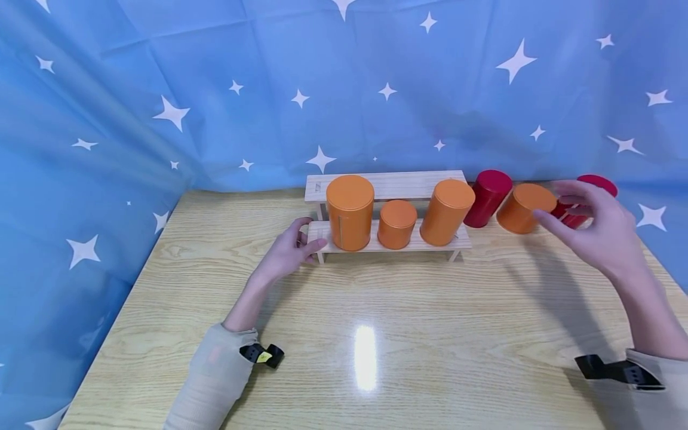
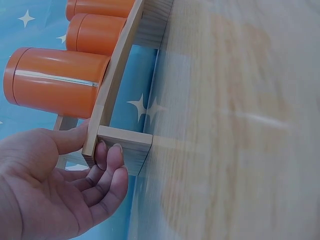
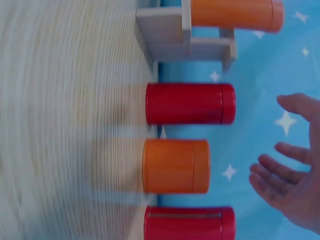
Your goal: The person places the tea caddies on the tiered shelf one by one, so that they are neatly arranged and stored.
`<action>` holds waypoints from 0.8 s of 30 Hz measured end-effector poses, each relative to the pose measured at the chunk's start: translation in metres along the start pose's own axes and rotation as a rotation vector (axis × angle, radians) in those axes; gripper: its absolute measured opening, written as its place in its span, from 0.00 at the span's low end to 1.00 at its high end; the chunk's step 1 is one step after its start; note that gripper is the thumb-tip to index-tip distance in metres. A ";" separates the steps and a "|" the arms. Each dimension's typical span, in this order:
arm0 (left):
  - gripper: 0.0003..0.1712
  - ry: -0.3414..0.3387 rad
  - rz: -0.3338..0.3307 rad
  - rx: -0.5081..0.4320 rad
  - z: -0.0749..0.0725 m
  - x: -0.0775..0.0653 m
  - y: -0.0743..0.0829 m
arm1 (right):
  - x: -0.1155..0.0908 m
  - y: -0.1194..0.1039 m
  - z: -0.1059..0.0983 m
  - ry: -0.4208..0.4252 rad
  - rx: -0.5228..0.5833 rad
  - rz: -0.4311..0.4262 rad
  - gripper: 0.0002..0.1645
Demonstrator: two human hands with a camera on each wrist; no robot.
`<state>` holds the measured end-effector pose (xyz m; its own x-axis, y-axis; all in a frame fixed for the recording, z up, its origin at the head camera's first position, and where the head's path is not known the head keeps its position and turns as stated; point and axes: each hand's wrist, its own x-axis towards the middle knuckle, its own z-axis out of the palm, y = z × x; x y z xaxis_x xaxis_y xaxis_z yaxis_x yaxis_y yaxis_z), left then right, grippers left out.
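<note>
A two-step wooden rack (image 1: 400,184) stands at the back of the table. My left hand (image 1: 285,248) grips the left end of its lower step, thumb on top and fingers curled underneath in the left wrist view. Upright on that step are a large orange canister (image 1: 350,218), a small orange canister (image 1: 397,227) and a slim tall orange canister (image 1: 445,216). My right hand (image 1: 607,233) hovers over the canisters right of the rack, fingers spread and loosely bent, holding nothing. Below it stand a red canister (image 3: 190,103), a wide orange canister (image 3: 172,166) and another red canister (image 3: 185,227).
A blue cloth with white stars (image 1: 387,92) hangs behind the table and along its left side. The wooden tabletop (image 1: 301,316) stretches in front of the rack. Each sleeve carries a black strap (image 1: 258,353) with a small device.
</note>
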<state>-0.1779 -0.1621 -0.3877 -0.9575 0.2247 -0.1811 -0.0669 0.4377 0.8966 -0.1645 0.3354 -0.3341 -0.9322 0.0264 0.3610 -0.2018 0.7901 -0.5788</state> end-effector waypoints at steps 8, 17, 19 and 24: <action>0.41 0.003 -0.013 0.007 0.000 0.001 -0.001 | -0.001 0.022 -0.015 0.100 -0.083 0.122 0.38; 0.41 0.002 -0.009 0.010 0.000 0.001 -0.001 | 0.000 0.039 -0.022 0.106 -0.134 0.294 0.45; 0.41 0.003 -0.009 0.009 0.000 0.001 -0.001 | 0.002 0.041 -0.023 0.095 -0.131 0.314 0.47; 0.41 0.004 -0.004 0.010 -0.001 0.000 -0.001 | 0.006 0.049 -0.022 0.069 -0.115 0.338 0.49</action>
<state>-0.1778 -0.1631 -0.3883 -0.9582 0.2196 -0.1832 -0.0681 0.4469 0.8920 -0.1735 0.3882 -0.3440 -0.9171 0.3360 0.2145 0.1528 0.7933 -0.5894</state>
